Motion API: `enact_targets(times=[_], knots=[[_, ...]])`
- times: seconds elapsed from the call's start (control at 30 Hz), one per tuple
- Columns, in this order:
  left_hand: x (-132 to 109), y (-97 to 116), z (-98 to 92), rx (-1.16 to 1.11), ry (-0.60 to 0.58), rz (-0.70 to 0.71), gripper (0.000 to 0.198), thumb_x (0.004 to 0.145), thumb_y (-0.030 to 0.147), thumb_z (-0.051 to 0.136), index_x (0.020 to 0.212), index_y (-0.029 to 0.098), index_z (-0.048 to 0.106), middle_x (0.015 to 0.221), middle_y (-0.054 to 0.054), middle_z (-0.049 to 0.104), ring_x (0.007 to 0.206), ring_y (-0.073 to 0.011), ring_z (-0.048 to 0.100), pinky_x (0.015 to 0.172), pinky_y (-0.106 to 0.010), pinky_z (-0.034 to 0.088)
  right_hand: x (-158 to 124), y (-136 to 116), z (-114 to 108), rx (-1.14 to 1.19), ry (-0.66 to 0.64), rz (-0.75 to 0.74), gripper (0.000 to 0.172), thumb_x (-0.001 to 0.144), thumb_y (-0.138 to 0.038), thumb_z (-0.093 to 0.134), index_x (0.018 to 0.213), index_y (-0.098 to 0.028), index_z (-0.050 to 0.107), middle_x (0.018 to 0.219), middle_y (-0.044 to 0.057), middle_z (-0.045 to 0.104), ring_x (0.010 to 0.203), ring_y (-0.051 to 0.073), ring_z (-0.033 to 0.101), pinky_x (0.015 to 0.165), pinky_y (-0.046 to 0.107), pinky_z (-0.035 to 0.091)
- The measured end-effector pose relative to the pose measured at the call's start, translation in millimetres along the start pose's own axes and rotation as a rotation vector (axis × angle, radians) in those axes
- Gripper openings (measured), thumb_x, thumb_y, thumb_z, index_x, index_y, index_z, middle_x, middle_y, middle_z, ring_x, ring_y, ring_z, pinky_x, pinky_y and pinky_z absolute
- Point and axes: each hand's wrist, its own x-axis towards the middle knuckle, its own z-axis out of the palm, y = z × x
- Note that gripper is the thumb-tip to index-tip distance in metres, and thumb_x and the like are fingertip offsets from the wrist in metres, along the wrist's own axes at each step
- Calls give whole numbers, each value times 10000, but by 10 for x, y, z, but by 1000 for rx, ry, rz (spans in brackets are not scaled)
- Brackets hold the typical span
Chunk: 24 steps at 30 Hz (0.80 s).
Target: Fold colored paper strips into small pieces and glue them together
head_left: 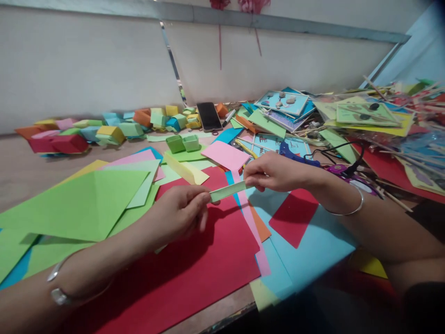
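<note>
A narrow pale green paper strip (228, 190) is stretched between my two hands above a large red paper sheet (215, 250). My left hand (186, 208) pinches its left end between thumb and fingers. At the other end, my right hand (264, 171) has its fingers closed on the strip. Just behind lie a folded yellow paper piece (186, 170) and a pink paper piece (225, 157). Below my right forearm, a small red paper rectangle (295, 217) rests on light blue paper (313, 250).
Green sheets (76, 204) spread at the left. Several folded paper boxes (111, 134) line the wall, near a phone (208, 117). A blue glue gun (297, 155) and purple-handled scissors (342, 170) lie by my right arm. Framed crafts (283, 102) and sticks pile up at the right.
</note>
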Motion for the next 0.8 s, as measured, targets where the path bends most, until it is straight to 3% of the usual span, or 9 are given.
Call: enact_targets(times=[0.13, 0.23, 0.3, 0.4, 0.47, 0.57, 0.63, 0.7, 0.8], knots=[[6, -83, -40, 86, 18, 129, 404, 882, 505, 428, 649, 199, 554, 585, -21, 632, 479, -114, 520, 456, -219, 384, -13, -95, 59, -65, 49, 4, 180, 832, -98, 524, 679, -151, 602, 557, -32, 557, 555, 90, 456, 605, 238, 292], [-40, -64, -13, 276, 58, 223, 396, 884, 473, 448, 695, 178, 632, 578, 0, 577, 534, -114, 479, 481, -216, 330, -39, -239, 192, -60, 56, -26, 184, 825, -89, 535, 666, -148, 605, 561, -37, 520, 555, 87, 424, 589, 244, 273], [-77, -35, 35, 314, 30, 216, 389, 888, 450, 447, 729, 169, 666, 549, 11, 551, 512, -109, 445, 473, -216, 306, -57, -340, 300, -30, 45, -41, 206, 843, -92, 530, 657, -150, 597, 560, -37, 507, 552, 85, 413, 573, 247, 259], [-98, -13, 82, 195, -93, 149, 390, 892, 433, 453, 740, 163, 690, 609, -25, 661, 546, -122, 538, 519, -210, 394, -65, -409, 376, -6, 11, -66, 210, 862, -95, 521, 677, -151, 603, 580, -33, 522, 554, 82, 418, 559, 244, 247], [-73, -16, 56, 90, -159, 107, 396, 891, 454, 474, 746, 168, 705, 668, -55, 730, 561, -129, 588, 539, -210, 436, -53, -354, 308, -5, -1, -67, 200, 860, -99, 531, 683, -148, 610, 574, -37, 517, 550, 79, 421, 559, 237, 258], [5, -39, -62, -34, -168, 37, 425, 838, 545, 546, 689, 178, 699, 657, -80, 757, 472, -122, 561, 463, -204, 424, -41, -136, 59, 20, -12, -37, 188, 847, -121, 555, 669, -144, 610, 559, -37, 527, 543, 78, 440, 553, 228, 288], [63, -68, -158, -102, -148, -18, 430, 773, 586, 610, 626, 187, 673, 645, -93, 760, 450, -133, 565, 439, -216, 439, -59, 40, -130, 84, -108, -14, 190, 866, -149, 548, 687, -147, 614, 551, -37, 547, 529, 78, 463, 543, 225, 311], [111, -107, -240, -158, -63, -30, 394, 715, 574, 672, 599, 197, 664, 590, -85, 740, 447, -149, 579, 430, -230, 449, -94, 182, -278, 93, -124, 24, 213, 860, -163, 561, 651, -152, 602, 522, -42, 527, 491, 73, 438, 515, 229, 305], [158, -165, -297, -232, 179, 19, 303, 700, 497, 714, 633, 202, 689, 521, -53, 687, 446, -151, 574, 434, -239, 425, -137, 271, -370, 115, 58, 97, 226, 865, -192, 574, 645, -158, 618, 503, -41, 502, 474, 74, 401, 500, 246, 292]])
